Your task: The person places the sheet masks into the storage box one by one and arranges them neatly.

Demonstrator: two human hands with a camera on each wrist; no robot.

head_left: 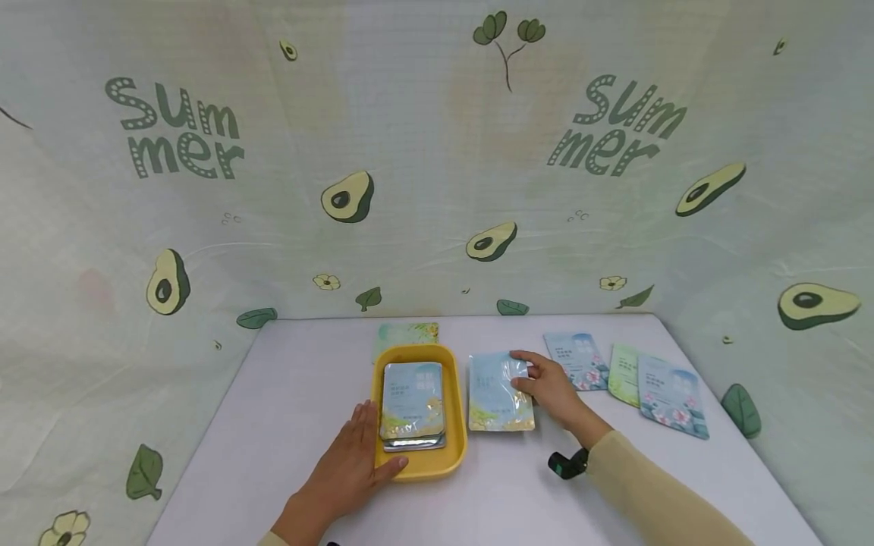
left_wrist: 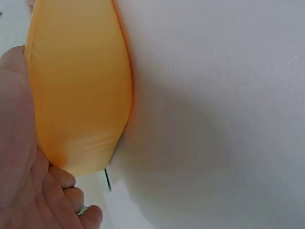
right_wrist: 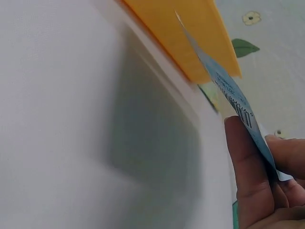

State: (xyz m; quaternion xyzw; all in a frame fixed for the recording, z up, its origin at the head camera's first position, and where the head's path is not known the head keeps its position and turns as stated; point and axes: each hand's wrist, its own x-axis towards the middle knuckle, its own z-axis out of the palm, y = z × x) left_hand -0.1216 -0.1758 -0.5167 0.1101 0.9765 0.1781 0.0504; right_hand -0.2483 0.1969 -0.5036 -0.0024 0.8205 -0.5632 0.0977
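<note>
My right hand (head_left: pixel 550 387) pinches the right edge of a light-blue sheet mask packet (head_left: pixel 493 394) between thumb and fingers. In the right wrist view this packet (right_wrist: pixel 228 90) is seen edge-on, raised above the table, a barcode on its back. The yellow tray (head_left: pixel 456 455) stands just left of it, holding a small stack of packets (head_left: pixel 413 398), a blue one on top. My left hand (head_left: pixel 348 462) rests along the tray's left side with straight fingers, its thumb over the front rim. From the left wrist, the tray's outer wall (left_wrist: pixel 81 86) lies against the palm.
At the right lie a blue floral packet (head_left: pixel 576 360), a green packet (head_left: pixel 623 373) and another blue floral packet (head_left: pixel 674 396) overlapping the green one. A green-yellow packet (head_left: pixel 407 334) lies behind the tray. A printed cloth (head_left: pixel 423 280) hangs at the white table's (head_left: pixel 273 394) back.
</note>
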